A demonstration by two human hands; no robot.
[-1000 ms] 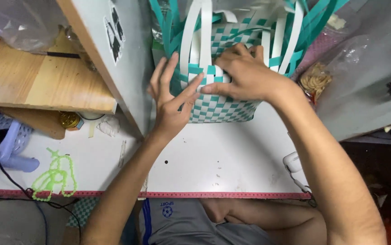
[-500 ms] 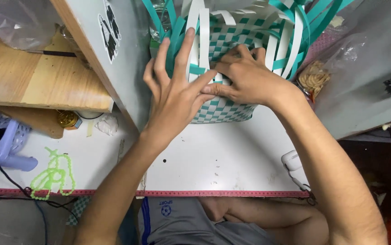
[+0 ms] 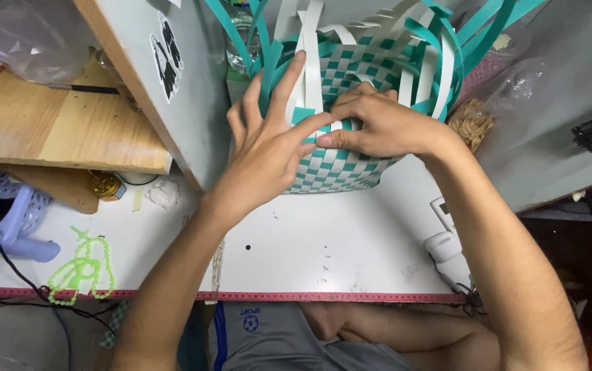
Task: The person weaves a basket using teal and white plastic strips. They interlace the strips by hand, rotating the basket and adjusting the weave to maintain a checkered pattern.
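A half-woven basket (image 3: 340, 172) of teal and white plastic strips stands on the white table (image 3: 323, 240), its loose strip ends sticking up. My left hand (image 3: 268, 148) lies flat against the basket's near left side, fingers spread, thumb pressing a white strip (image 3: 311, 48). Beside it, my right hand (image 3: 375, 124) pinches strips at the middle of the near side, its fingertips meeting the left thumb.
A grey panel with a black sticker (image 3: 165, 55) leans left of the basket, beside a wooden shelf (image 3: 48, 134). A green bead string (image 3: 79, 268) and a lilac plastic stool (image 3: 4, 220) lie at the left. A clear bag of small tan pieces (image 3: 474, 124) sits right.
My left hand has slid higher up the basket's side and spread its fingers. The basket has shifted slightly up and right in view. My right hand stays pinching.
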